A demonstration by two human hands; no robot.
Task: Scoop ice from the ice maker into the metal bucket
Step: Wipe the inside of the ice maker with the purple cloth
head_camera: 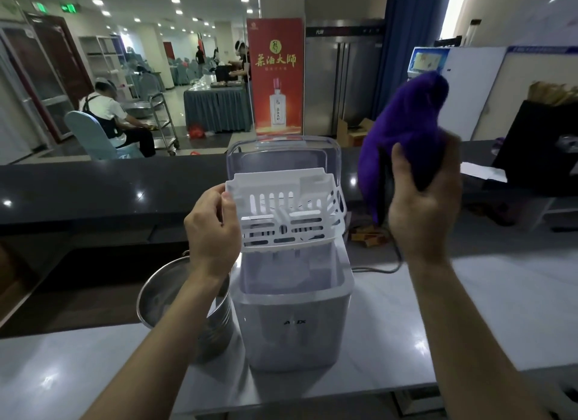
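— Two forearms of yours reach in from the near edge, over the pale worktop (438,310).

— Yes, and between them on that worktop stands your ice maker (294,319), front facing you, top open.

— Your metal bucket (175,297) sits just left of the ice maker, very close to its side. Your left forearm crosses over the rim. You cannot tell from here whether ice lies inside.

— Higher up, your left hand (212,229) is above the open top. Its grip pinches the left edge of the white slotted basket (287,213), thumb on the near side, so the basket hangs tilted over the opening.

— Your right hand (422,210) is raised to the right of the ice maker. That grip is curled round a purple cloth (403,129), which stands up above your fingers and also hangs below them.

— Just behind the basket, the clear lid (281,152) stands upright. A grey cable (391,268) loops on the worktop at the right of the ice maker.

— Farther off, a dark counter (93,188) runs across your view. Past it stands a red banner (275,75) showing a bottle, with a steel refrigerator (344,75) to its right.

— And far left, a person (109,113) sits on a blue-covered chair.
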